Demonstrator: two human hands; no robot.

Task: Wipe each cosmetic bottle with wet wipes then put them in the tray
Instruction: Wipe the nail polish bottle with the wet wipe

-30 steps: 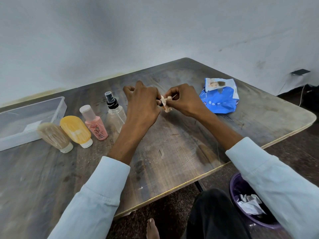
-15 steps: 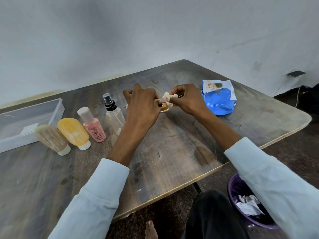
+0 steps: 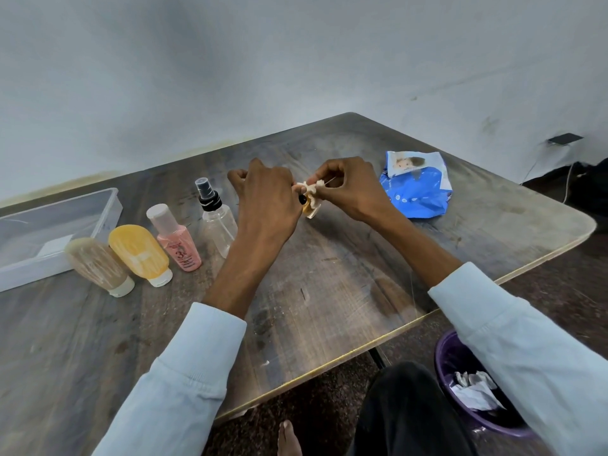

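Above the middle of the table my left hand [image 3: 265, 200] grips a small amber bottle [image 3: 307, 207], mostly hidden by its fingers. My right hand [image 3: 350, 189] pinches a crumpled wet wipe [image 3: 311, 190] against the bottle's top. To the left stand a clear spray bottle [image 3: 217, 222] with a black nozzle, a pink bottle [image 3: 179, 243], a yellow tube [image 3: 139, 255] and a beige tube [image 3: 98, 266], the two tubes resting on their caps. The clear plastic tray [image 3: 105, 215] sits at the far left, with only a white label showing inside.
A blue wet-wipe pack [image 3: 416, 190] lies right of my hands. A purple bin [image 3: 444, 353] with used wipes stands on the floor at lower right. The wooden table [image 3: 329, 291] ends in a rounded corner at right. My knee and bare foot show below its front edge.
Both hands have stayed together over the table's middle, with the wipe shifting around the small bottle's top. The view has tilted slightly; the standing bottles have not moved.
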